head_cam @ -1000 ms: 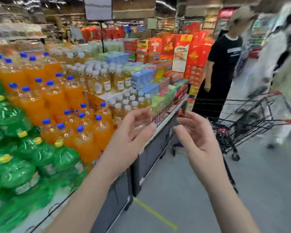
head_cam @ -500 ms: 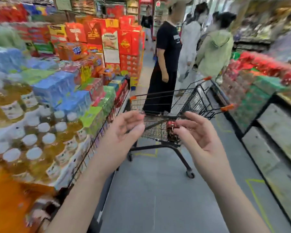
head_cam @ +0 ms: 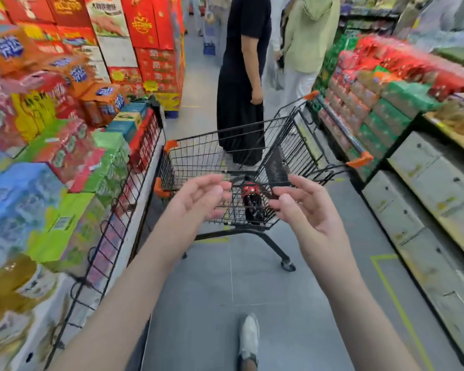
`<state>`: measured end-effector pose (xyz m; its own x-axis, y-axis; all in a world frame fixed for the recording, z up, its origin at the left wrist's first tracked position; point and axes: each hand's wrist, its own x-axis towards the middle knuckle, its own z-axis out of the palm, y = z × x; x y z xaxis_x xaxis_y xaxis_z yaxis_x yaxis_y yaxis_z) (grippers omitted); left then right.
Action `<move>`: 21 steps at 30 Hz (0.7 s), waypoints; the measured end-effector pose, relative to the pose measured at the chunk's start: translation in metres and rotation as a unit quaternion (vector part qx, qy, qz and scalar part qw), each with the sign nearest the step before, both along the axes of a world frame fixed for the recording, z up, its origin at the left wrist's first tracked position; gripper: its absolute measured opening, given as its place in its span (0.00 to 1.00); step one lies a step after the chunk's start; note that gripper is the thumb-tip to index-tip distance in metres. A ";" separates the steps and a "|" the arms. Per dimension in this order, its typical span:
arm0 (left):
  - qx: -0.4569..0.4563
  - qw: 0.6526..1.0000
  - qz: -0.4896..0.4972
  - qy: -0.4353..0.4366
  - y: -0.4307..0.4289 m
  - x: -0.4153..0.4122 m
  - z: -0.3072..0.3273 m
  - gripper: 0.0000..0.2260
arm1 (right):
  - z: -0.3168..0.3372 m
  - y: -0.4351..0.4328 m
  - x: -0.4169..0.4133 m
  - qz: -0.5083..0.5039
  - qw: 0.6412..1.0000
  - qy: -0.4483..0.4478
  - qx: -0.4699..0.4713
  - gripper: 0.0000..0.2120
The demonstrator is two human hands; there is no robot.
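Reaching toward the shopping cart (head_cam: 196,159), the left hand (head_cam: 198,199) and right hand (head_cam: 303,207) hover with fingers loosely spread, holding nothing. A dark bottle (head_cam: 252,206) already lies in the basket; the cart handle (head_cam: 338,124), off right, is not yet grasped.
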<state>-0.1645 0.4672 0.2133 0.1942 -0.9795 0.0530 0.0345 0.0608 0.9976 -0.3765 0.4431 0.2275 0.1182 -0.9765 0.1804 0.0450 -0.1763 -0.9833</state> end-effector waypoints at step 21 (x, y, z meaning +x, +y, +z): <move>0.161 0.986 -0.016 -0.036 -0.309 0.017 -0.042 0.31 | -0.049 -0.338 0.021 0.057 0.993 0.037 0.096 0.21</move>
